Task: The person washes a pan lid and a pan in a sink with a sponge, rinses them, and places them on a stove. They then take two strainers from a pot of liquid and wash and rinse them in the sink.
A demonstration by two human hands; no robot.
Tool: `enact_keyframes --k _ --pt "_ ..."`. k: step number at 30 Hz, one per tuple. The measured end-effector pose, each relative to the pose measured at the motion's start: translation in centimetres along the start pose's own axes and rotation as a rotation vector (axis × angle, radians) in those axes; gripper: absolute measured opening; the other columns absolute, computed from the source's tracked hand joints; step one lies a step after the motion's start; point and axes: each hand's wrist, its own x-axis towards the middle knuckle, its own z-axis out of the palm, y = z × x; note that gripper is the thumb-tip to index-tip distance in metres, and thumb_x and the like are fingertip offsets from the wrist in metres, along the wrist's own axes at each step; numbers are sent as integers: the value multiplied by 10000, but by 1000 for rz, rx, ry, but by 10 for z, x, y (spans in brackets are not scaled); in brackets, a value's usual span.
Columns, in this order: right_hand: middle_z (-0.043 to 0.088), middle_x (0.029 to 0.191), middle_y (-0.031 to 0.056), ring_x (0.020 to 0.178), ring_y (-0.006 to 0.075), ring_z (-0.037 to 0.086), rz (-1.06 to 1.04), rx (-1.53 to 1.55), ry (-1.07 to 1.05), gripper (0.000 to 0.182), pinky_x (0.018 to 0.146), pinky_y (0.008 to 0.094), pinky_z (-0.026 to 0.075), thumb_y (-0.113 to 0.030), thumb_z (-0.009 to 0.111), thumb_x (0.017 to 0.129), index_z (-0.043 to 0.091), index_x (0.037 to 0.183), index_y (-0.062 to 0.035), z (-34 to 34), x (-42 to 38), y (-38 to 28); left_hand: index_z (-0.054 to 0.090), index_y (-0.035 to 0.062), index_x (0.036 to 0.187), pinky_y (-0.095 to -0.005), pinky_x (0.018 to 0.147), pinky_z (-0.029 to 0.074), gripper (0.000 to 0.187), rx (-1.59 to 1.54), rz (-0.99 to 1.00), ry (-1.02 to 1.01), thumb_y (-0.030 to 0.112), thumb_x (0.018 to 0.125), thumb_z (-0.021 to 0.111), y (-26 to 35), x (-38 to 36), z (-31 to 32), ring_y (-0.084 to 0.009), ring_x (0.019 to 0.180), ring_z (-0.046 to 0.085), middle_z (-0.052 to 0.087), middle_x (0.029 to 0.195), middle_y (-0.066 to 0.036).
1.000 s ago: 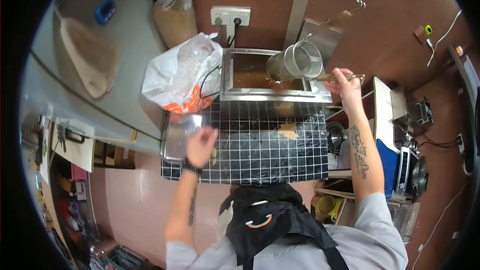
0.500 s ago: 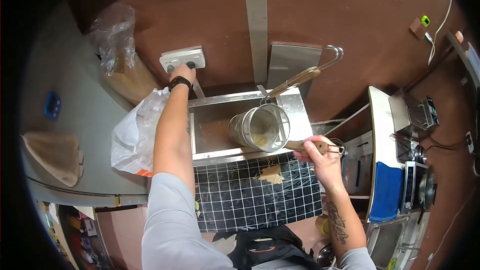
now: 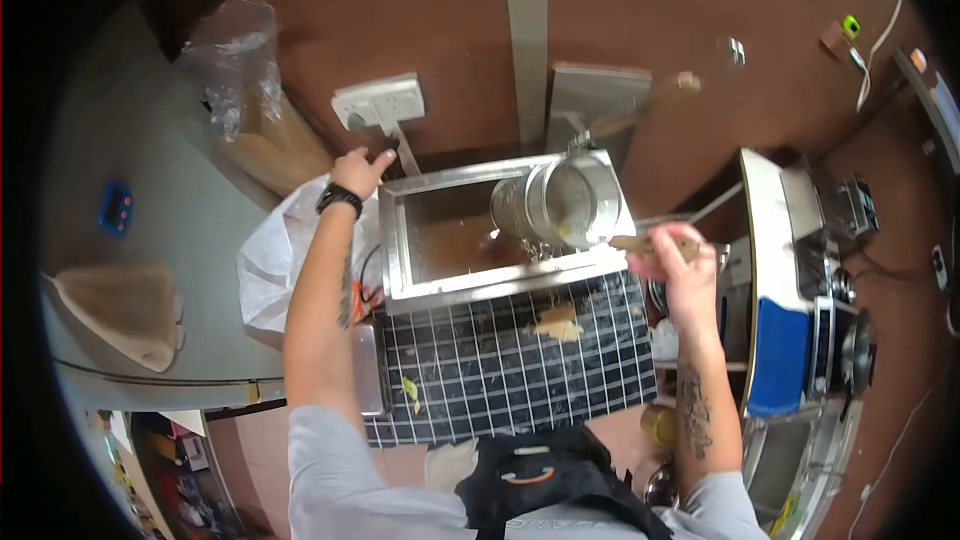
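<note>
My left hand is closed around a black plug, slightly blurred, just below the wall socket. My right hand grips the wooden handle of a noodle strainer. This deep wire-mesh basket sits over the right end of a rectangular metal tank holding brownish liquid. A second mesh strainer is beside it, partly hidden, and a blurred wooden handle rises behind them toward the wall.
On the left are a white plastic bag and a tall clear bag against the wall. A black checked surface lies in front of the tank. On the right, a blue towel hangs from a counter.
My left hand has come down off the socket with the black plug. The strainer and my right hand have shifted right in view, and the strainer is tilted differently.
</note>
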Motion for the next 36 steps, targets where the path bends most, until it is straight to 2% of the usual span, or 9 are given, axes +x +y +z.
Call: enact_keyframes --k 2,4,9,12,14,15,24,32,36 --pt "683 913 154 779 239 725 -35 -22 31 190 675 318 615 -150 581 976 598 1008 37 4 -4 -11 675 -2 1111 -365 699 523 552 -446 -9 -52 499 878 655 2 -50 -24 -258 760 687 705 821 -171" --pt "669 887 132 766 232 723 -13 26 40 185 683 300 609 -145 601 964 613 1018 31 15 -9 -18 685 10 1065 -297 657 496 336 -697 91 -44 318 938 640 4 -134 -45 -122 695 607 669 735 -95" --pt "664 884 121 757 225 716 28 90 6 162 694 306 608 -123 619 945 631 1022 19 29 -6 13 691 -8 973 -225 608 448 150 -857 -88 -331 124 902 678 -10 -338 -56 -48 657 532 619 718 6" --pt "675 883 83 727 174 699 12 52 88 198 658 283 587 -189 653 926 634 1005 -8 35 -32 9 679 19 871 -211 569 427 142 -987 -381 -446 140 940 649 -49 -441 -22 -50 627 528 612 709 15" --pt "676 807 57 706 128 683 -9 59 122 183 631 273 563 -211 660 929 638 999 -43 41 -45 25 678 14 911 -214 568 450 153 -986 -346 -506 166 926 669 -80 -495 8 -66 623 557 609 688 7" --pt "676 805 57 698 126 683 41 137 71 198 624 270 572 -227 666 927 627 997 -46 48 -43 42 687 7 938 -223 572 461 151 -1012 -454 -575 156 917 673 -68 -505 0 -80 627 578 631 706 -9" --pt "634 894 138 731 264 722 60 565 100 201 609 305 624 -152 601 948 559 1022 30 -7 -87 24 684 -26 999 -216 596 474 185 -828 -22 -784 140 921 664 -37 -473 6 -65 646 574 653 748 -20" --pt "660 1012 212 852 367 716 -284 639 517 168 734 394 627 -135 557 971 579 1074 -3 -252 -264 0 683 -42 1017 -288 704 527 210 -680 281 -1124 137 910 660 78 -487 37 -155 773 671 711 844 -96" --pt "662 1006 198 871 372 709 -376 490 958 176 729 402 618 -152 547 970 590 1058 -7 -366 -416 32 704 -41 971 -304 708 540 216 -587 516 -1128 156 884 683 167 -533 69 -182 748 692 724 821 -143"
